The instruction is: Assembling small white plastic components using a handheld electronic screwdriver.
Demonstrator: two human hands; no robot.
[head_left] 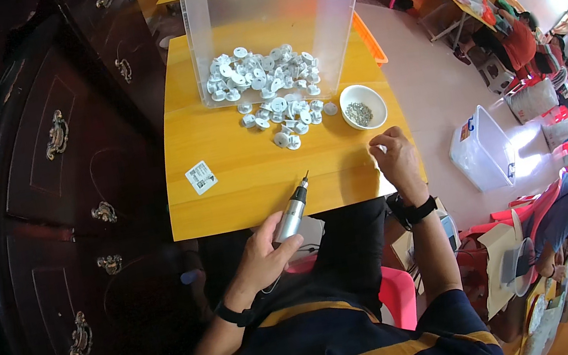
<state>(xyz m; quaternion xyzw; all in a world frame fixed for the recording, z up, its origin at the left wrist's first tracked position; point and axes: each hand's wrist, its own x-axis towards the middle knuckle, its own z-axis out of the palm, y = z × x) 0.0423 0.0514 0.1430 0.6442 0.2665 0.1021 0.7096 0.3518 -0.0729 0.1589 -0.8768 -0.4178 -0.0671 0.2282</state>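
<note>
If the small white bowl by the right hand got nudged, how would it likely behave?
The bowl looks rigid and shallow with a wide mouth, so it would probably slide on the smooth table rather than tip. The tiny metal bits inside would likely shift or scatter if jolted.

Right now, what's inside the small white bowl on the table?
The white bowl holds a small heap of tiny grey metallic bits, too small to identify. Whatever lies beneath the heap is covered.

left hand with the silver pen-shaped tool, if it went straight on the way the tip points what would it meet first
The left hand aims the silver tool up and slightly right over the yellow table. Going straight on, it would probably first meet the loose white round parts spilled before the clear bin, though the tip's height above the table is unclear.
</note>
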